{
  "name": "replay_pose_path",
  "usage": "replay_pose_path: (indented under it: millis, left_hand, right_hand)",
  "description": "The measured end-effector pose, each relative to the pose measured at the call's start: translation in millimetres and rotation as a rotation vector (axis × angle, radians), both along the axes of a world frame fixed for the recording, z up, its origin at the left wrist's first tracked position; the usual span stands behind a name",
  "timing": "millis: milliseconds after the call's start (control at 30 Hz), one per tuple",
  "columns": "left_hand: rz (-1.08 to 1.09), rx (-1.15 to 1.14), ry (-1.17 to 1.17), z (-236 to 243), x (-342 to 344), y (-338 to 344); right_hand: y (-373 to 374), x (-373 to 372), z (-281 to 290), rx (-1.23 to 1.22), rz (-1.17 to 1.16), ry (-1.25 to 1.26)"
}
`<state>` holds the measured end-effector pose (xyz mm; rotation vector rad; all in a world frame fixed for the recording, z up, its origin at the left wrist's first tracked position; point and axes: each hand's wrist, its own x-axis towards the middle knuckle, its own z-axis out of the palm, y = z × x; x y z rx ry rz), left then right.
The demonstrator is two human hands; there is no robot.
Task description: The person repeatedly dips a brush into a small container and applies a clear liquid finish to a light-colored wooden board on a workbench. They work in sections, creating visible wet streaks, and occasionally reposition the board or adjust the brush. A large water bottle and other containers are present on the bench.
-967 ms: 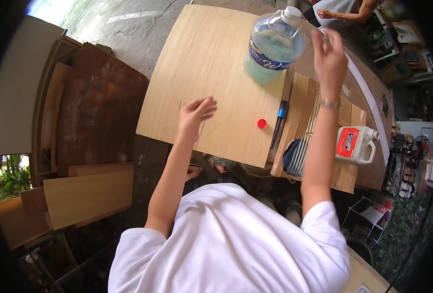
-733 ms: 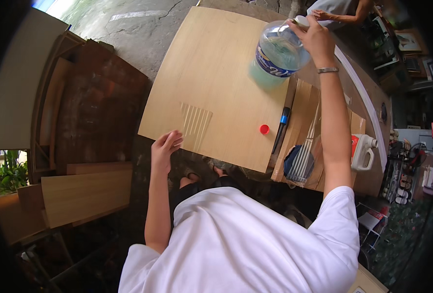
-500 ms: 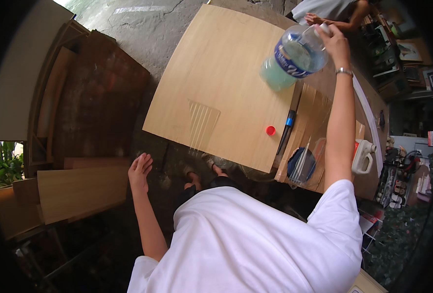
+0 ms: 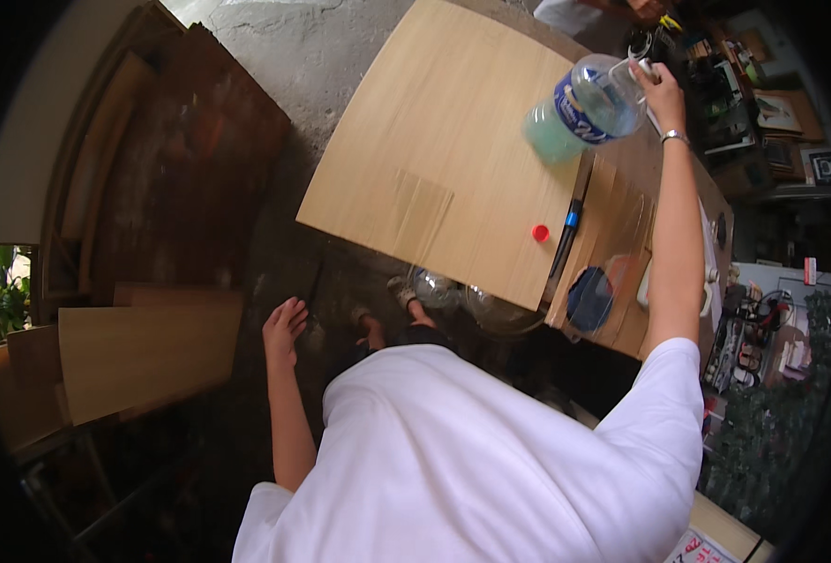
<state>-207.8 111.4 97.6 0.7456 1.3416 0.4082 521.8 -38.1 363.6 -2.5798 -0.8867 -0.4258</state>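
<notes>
My right hand (image 4: 660, 92) is closed on the white handle at the neck of a large clear bottle (image 4: 566, 127) with a blue label and pale green liquid, at the right of a light wooden board (image 4: 444, 113). I cannot tell whether the bottle's base touches the board. My left hand (image 4: 284, 327) hangs open and holds nothing, left of the board's near edge. A small red cap (image 4: 541, 233) lies on the board, beside a long black tool with a blue band (image 4: 572, 220), perhaps a brush.
Cardboard (image 4: 603, 202) bears a dark blue item (image 4: 589, 296); a pale jug shows partly behind my right arm. Wooden panels (image 4: 167, 169) lean at left. Cluttered shelves (image 4: 777, 127) line the right. Another person's hand (image 4: 645, 9) is at the top, near a yellow-handled tool (image 4: 669, 23).
My right hand has taken hold of the bottle's handle and moved it rightward. My left hand has dropped down and left from over the board.
</notes>
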Motion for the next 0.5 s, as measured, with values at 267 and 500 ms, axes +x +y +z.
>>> replay_pose_path:
  millis: [267, 500]
  left_hand:
    - [-0.241, -0.08, -0.068, -43.0, 35.1, -18.7]
    - [-0.377, -0.259, -0.165, -73.5, 105.7, -67.9]
  right_hand:
    - [-78.3, -164.3, -61.5, 0.784, 0.153, 0.208]
    - [-127.0, -385.0, -174.4, 0.809, -0.077, 0.967]
